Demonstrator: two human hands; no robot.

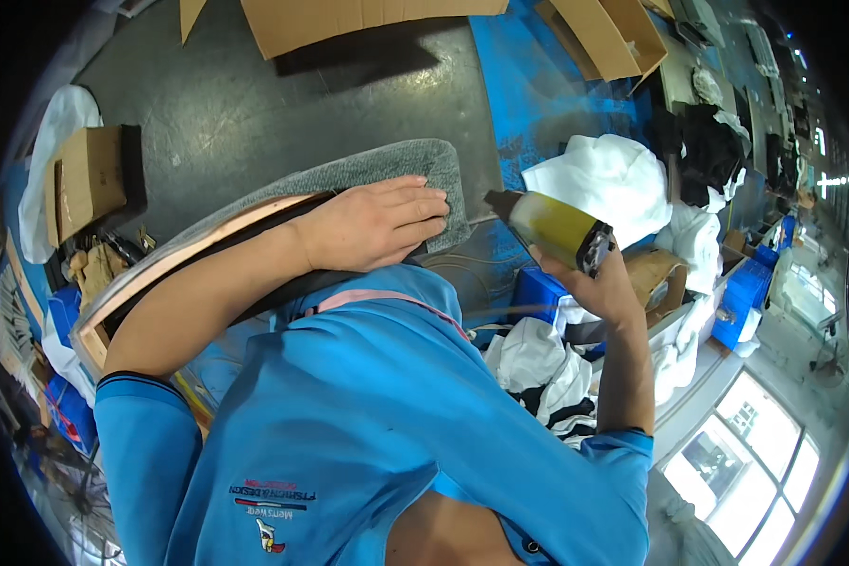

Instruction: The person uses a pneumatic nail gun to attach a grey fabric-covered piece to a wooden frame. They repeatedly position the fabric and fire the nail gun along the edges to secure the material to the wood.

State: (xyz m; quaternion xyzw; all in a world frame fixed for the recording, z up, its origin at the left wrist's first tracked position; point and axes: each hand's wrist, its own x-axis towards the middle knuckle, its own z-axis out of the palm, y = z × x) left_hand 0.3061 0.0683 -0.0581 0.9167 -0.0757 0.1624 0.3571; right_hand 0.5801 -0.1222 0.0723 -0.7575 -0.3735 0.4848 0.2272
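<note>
A padded piece covered in grey textured fabric [415, 162], with a wooden frame edge [174, 250], leans against my front. My left hand [375, 224] lies flat on its fabric near the right end, fingers stretched out. Right of it and apart from the fabric, my right hand [590, 283] grips a yellow-green tool with black parts [558, 229]. The tool's narrow dark end points left, toward the padded piece. Motion smears the tool, so I cannot make out its exact kind.
Dark floor with a blue painted strip [495, 113] stretches ahead. Cardboard boxes stand at the left [85, 179] and far right [613, 38]. White bags [604, 184], blue bins [538, 291] and crumpled white and black cloth [538, 363] crowd my right side.
</note>
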